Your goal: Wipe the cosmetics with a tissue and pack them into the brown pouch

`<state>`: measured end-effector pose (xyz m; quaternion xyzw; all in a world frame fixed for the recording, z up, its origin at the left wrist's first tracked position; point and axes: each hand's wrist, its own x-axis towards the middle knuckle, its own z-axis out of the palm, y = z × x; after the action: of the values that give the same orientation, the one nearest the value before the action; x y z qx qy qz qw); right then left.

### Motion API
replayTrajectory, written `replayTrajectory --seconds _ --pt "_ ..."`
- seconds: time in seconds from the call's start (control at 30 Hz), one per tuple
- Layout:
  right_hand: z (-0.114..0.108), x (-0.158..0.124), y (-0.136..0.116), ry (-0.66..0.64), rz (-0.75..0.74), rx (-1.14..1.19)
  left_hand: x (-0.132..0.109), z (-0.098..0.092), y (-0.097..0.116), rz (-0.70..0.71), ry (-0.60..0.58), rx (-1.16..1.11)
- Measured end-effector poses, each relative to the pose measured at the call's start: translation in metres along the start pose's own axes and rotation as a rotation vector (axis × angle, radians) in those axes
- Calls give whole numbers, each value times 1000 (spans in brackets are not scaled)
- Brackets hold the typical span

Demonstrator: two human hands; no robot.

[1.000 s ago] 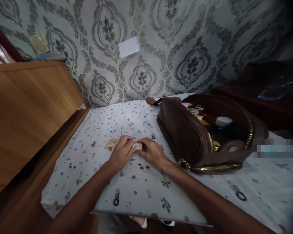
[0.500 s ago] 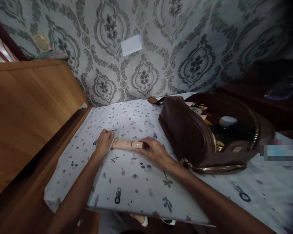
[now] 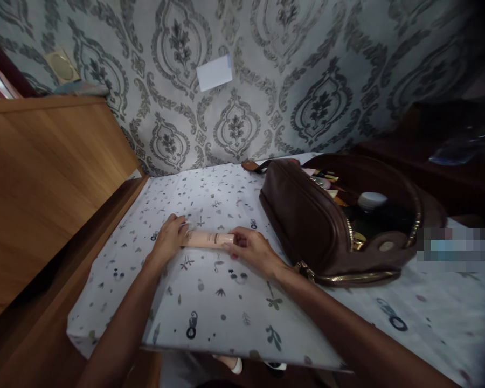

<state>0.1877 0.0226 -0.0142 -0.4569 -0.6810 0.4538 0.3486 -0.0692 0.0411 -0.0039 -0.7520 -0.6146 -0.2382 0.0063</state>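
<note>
A peach-coloured cosmetic tube (image 3: pixel 204 239) lies sideways between my hands, just over the patterned cloth. The fingers of my left hand (image 3: pixel 170 235) are closed on its left end. My right hand (image 3: pixel 255 249) pinches the right end, which looks like the cap, between thumb and fingers. Lettering on the tube is too small to read. To the right of my right hand stands an open brown cosmetic bag (image 3: pixel 303 215) with a gold zip. Inside the bag are a white-lidded jar (image 3: pixel 372 201) and several small cosmetic items, partly hidden by its wall.
A white cloth with small prints (image 3: pixel 210 302) covers the table. A wooden cabinet (image 3: pixel 56 156) stands along the left side. Patterned wallpaper with a white card (image 3: pixel 214 73) is behind. Dark furniture and a clear plastic item (image 3: pixel 452 151) sit at the far right.
The whole view has shifted slightly. Both hands keep their hold on the tube, and the right fingers have changed position a little at its end.
</note>
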Motion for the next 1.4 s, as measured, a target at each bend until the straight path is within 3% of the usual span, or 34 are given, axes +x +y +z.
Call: replayTrajectory --seconds 0.2,0.37,0.5,0.67,0.77,0.93,1.4 --pt "1 4 5 -48 27 234 -4 -8 2 53 -120 -66" --pt "3 5 8 13 6 316 0 -16 12 17 34 -126" --pt "6 4 11 96 -69 302 -3 -23 39 68 173 -195" --pt "8 4 11 167 -102 281 -21 -12 80 254 151 -238" --pt "8 5 11 165 -118 307 -29 -1 91 365 152 -168" --pt "10 5 13 154 -106 300 -28 6 83 391 190 -94" --pt "9 4 15 129 -73 255 -20 -10 28 85 240 60"
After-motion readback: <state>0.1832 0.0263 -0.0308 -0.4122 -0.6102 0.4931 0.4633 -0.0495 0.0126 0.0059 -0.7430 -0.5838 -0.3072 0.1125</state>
